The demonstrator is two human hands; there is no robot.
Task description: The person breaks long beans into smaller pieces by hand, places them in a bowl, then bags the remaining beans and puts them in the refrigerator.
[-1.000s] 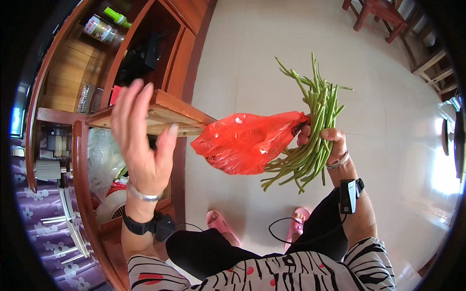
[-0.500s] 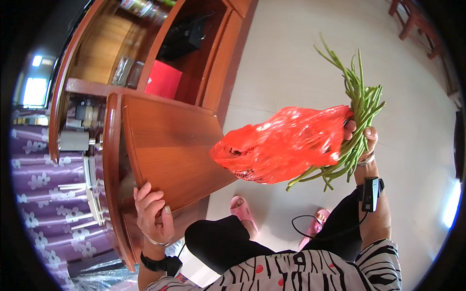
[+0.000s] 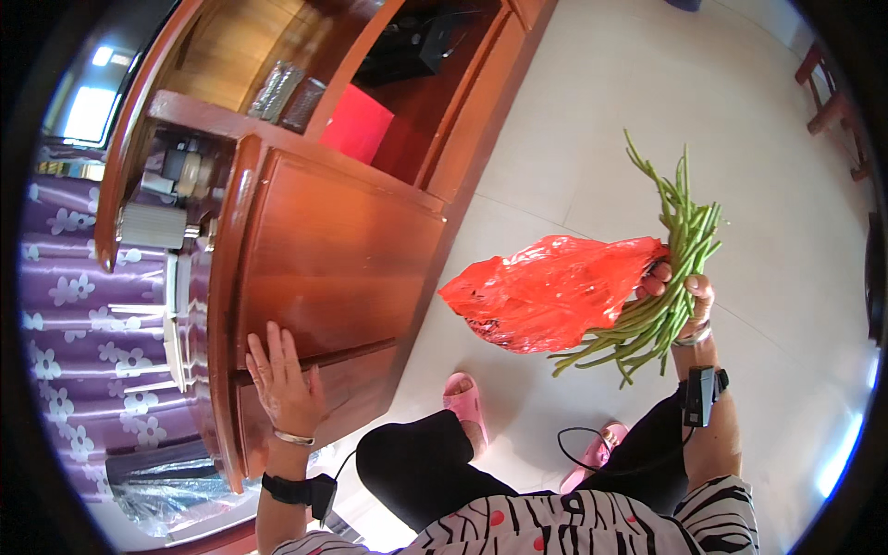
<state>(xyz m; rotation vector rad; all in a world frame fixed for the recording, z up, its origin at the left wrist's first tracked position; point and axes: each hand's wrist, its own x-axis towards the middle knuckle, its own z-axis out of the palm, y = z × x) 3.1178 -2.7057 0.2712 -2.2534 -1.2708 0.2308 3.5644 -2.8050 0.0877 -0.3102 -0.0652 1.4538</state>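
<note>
My right hand (image 3: 680,291) is closed round a bunch of long green beans (image 3: 686,236) and the gathered mouth of a red plastic bag (image 3: 555,291). The beans bend over on both sides of the fist, while the bag stretches out to the left; what it contains is hidden. On the left, my left hand (image 3: 285,384) has its fingers stretched out, palm toward the reddish-brown wooden cabinet door (image 3: 333,259), near the door's lower edge. The door lies flush or nearly flush with the cabinet front. Whether the palm touches it is hard to tell.
The cabinet's open compartments hold a red box (image 3: 359,125), a black device (image 3: 407,51) and glassware (image 3: 277,91). A wooden stool (image 3: 832,111) stands far right. Purple flowered curtain (image 3: 69,296) hangs at left. My feet are in pink slippers (image 3: 462,402) on the tiled floor (image 3: 592,92).
The cabinet door, standing open before, has swung in against the cabinet. My left hand has gone from gripping its edge to flat fingers. The bag and beans have dipped slightly.
</note>
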